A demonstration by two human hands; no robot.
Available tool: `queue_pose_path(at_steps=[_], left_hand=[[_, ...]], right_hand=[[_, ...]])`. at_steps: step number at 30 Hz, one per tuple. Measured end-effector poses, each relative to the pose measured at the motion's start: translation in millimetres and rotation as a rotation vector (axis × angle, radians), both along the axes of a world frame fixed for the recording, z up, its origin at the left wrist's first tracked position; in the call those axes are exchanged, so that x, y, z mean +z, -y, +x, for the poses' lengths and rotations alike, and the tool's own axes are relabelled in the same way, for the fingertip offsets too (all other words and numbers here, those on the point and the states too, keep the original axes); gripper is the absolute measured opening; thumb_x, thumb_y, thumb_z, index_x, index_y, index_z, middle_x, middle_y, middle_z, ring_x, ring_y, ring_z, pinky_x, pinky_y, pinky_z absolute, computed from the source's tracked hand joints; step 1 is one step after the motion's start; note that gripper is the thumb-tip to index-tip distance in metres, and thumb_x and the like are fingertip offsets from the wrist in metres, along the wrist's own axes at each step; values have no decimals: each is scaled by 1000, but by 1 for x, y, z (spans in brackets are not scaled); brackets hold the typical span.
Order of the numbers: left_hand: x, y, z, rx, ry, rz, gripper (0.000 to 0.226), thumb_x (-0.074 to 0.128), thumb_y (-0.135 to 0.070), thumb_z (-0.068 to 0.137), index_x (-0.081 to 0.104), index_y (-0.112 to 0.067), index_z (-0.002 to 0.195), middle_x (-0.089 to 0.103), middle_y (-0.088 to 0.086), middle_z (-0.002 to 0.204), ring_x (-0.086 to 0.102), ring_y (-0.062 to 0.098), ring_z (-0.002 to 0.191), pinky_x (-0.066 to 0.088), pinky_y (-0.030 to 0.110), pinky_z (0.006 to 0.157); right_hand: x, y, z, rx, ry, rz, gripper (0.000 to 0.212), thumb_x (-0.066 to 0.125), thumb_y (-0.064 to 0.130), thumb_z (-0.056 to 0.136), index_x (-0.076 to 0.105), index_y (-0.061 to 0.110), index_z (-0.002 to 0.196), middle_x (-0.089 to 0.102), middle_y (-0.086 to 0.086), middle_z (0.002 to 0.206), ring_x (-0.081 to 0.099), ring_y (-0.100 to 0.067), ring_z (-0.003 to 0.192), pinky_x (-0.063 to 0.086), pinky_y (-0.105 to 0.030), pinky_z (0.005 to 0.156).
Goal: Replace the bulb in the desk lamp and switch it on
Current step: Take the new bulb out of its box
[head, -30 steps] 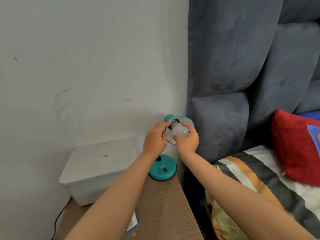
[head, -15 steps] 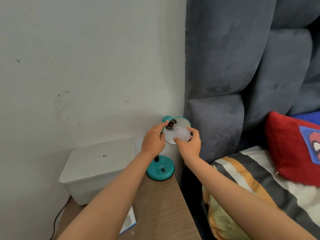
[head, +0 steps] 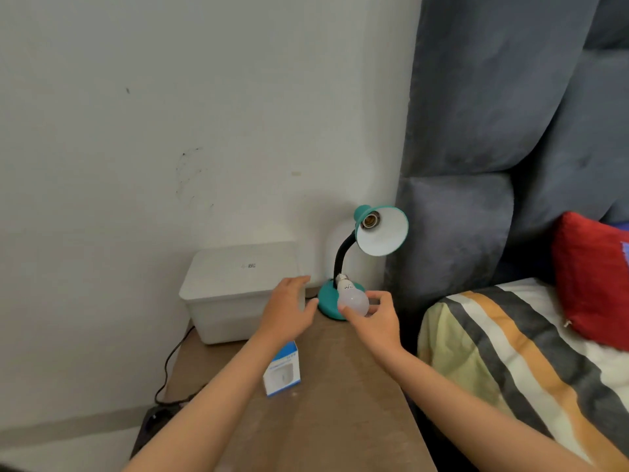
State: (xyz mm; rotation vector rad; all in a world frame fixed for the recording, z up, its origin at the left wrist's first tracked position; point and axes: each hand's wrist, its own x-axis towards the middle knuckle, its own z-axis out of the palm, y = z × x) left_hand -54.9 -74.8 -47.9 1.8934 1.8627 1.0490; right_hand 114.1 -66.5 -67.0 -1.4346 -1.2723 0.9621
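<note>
My right hand (head: 376,320) pinching the white bulb (head: 353,299) by its globe, screw cap up, in front of the teal lamp base (head: 327,301), my left hand (head: 286,310) spread and empty beside it, bare socket (head: 370,220) in the shade above, blue bulb box (head: 282,371) on the table (head: 340,403)

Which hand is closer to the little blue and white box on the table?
The left hand. It hovers open right above the bulb box. The right hand is farther off to the right, holding the bulb.
</note>
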Motion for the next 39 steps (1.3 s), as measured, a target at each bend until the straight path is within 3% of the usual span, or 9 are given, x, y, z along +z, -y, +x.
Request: queue_pose_path(at_steps=[5, 9, 12, 17, 21, 26, 28, 32, 39], left_hand=[[-39, 43, -31, 152, -83, -152, 63, 67, -40, 79, 42, -14, 131, 43, 8, 132, 41, 25, 123, 37, 34, 98], [-61, 54, -44, 245, 9, -261, 81, 71, -46, 73, 34, -8, 134, 42, 12, 132, 40, 30, 124, 39, 38, 97], [-72, 51, -50, 229, 130, -263, 63, 73, -48, 69, 49, -10, 113, 56, 10, 112, 53, 28, 106, 48, 40, 84], [-74, 52, -52, 177, 184, -199, 33, 74, -38, 74, 53, -18, 92, 59, 2, 93, 56, 19, 87, 40, 27, 66], [-78, 56, -52, 159, 263, -150, 26, 72, -32, 78, 54, -22, 94, 61, -3, 91, 57, 10, 83, 42, 19, 62], [-92, 58, -47, 184, 333, -85, 28, 70, -31, 79, 57, -22, 102, 63, -5, 97, 60, 8, 90, 54, 30, 76], [-94, 59, -44, 210, 350, -53, 27, 71, -30, 79, 55, -24, 101, 61, -9, 95, 59, 5, 88, 52, 26, 74], [-98, 60, -39, 309, 370, -39, 45, 73, -32, 78, 50, -17, 112, 53, -9, 98, 55, 9, 90, 54, 31, 76], [-102, 58, -39, 351, 383, -20, 48, 75, -34, 75, 45, -13, 105, 52, -5, 99, 56, 13, 89, 55, 35, 73]], right_hand=[[-36, 22, -28, 17, 90, -168, 53, 80, 35, 69, 49, 15, 108, 57, -7, 111, 56, -18, 94, 45, -28, 77], [-57, 31, -43, 15, 133, -296, 51, 78, 33, 71, 50, 11, 108, 58, -12, 117, 56, -23, 98, 42, -28, 78], [-67, 34, -50, -10, 141, -387, 54, 75, 35, 74, 52, 7, 114, 59, -13, 119, 57, -27, 107, 41, -28, 79], [-79, 31, -63, -33, 168, -422, 55, 73, 40, 76, 54, 7, 116, 60, -14, 120, 58, -28, 109, 45, -34, 86], [-85, 29, -70, -34, 200, -398, 55, 72, 42, 76, 54, 8, 115, 61, -13, 119, 58, -28, 108, 48, -36, 89], [-88, 28, -69, -43, 279, -299, 71, 72, 43, 75, 46, 7, 130, 49, -15, 131, 49, -30, 120, 43, -40, 97], [-86, 32, -65, -40, 295, -87, 59, 70, 37, 80, 50, 8, 128, 51, -12, 128, 49, -26, 118, 44, -38, 97], [-70, 40, -65, 99, 262, 238, 30, 63, 15, 86, 60, 8, 114, 61, -1, 104, 56, -6, 88, 51, -25, 81], [-64, 31, -79, 324, 256, 100, 26, 57, 9, 88, 62, 10, 114, 64, -2, 109, 56, -3, 85, 44, -9, 68]])
